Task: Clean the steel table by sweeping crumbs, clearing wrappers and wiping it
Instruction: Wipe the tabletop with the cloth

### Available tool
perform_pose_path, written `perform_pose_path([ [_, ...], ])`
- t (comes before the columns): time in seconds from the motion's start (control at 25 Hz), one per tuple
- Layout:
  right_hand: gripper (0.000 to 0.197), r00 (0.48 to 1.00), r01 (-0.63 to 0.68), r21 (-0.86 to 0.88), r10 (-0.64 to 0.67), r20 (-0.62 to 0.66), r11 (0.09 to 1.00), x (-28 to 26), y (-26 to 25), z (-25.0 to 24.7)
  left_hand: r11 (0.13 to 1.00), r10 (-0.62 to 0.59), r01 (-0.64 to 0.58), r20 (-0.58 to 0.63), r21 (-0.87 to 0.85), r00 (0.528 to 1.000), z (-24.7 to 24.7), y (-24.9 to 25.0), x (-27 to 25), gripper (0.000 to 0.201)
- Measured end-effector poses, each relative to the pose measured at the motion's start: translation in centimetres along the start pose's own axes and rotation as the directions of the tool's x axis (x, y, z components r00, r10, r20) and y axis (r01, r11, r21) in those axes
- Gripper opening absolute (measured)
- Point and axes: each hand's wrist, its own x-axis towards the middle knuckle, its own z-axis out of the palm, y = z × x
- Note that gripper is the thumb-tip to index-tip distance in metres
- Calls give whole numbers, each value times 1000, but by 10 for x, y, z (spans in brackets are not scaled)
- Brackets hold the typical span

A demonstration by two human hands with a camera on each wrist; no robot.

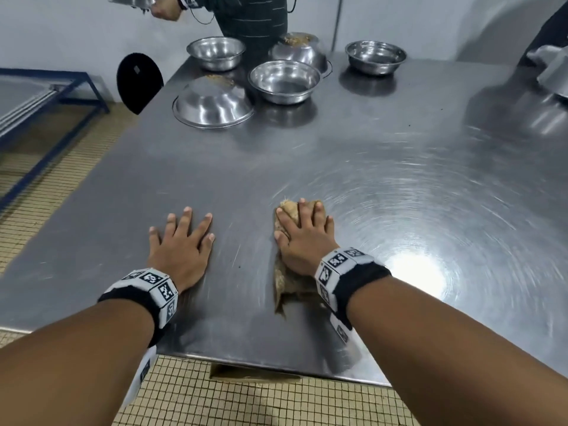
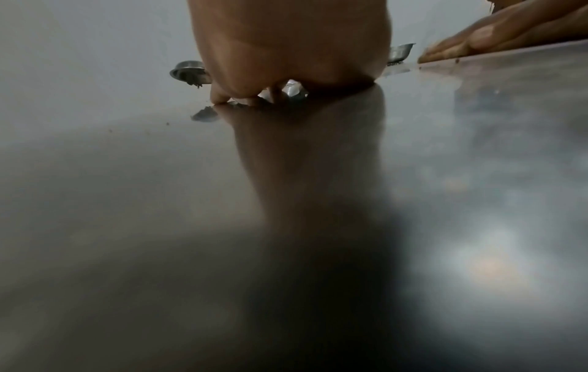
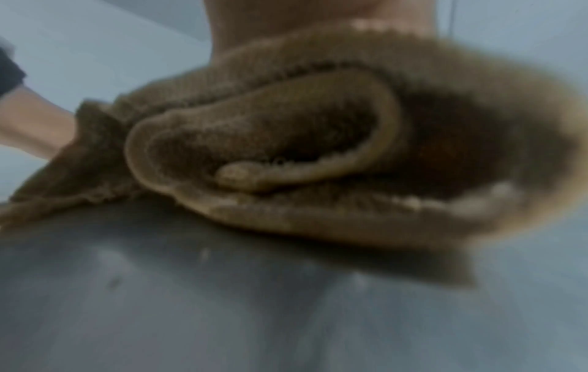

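Steel table (image 1: 399,186): left hand (image 1: 181,244) flat, fingers spread; right hand (image 1: 302,238) flat, pressing brown cloth (image 1: 289,281).

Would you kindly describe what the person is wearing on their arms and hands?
Both forearms are bare, with no sleeves or gloves. The left hand and right hand each have a black wristband with white blocks printed with black square-patterned markers at the wrist.

5 steel bowls at far end: 2 upside down (image 1: 214,103) (image 1: 299,50) w/ brown bits on their bases, 3 upright (image 1: 284,81) (image 1: 216,53) (image 1: 375,56). Another person (image 1: 252,18) stands behind, holding a 6th bowl (image 1: 132,0). Black round stool (image 1: 139,82) and blue metal frame (image 1: 46,99) at left, on a tiled floor (image 1: 261,404).
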Motion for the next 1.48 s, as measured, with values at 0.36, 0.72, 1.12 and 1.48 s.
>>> perform_pose_path([
  [0.36, 59, 994, 94, -82, -89, 70, 992, 27, -43, 3, 999, 8, -9, -17, -32, 1000, 4, -4, 2, 51],
  [0.72, 57, 930, 366, -107, -368, -3, 925, -53, -76, 28, 998, 38, -38, -9, -55, 999, 3, -6, 5, 50],
  [1.12, 54, 978, 211, -61, -210, 17, 976, -152, 22, 28, 991, 107, -109, -35, -73, 994, -4, 31, -27, 50],
  [1.48, 56, 989, -148, 44, 149, -22, 988, -108, 72, 6, 975, 183, -184, -18, -126, 983, 22, 106, -76, 57],
])
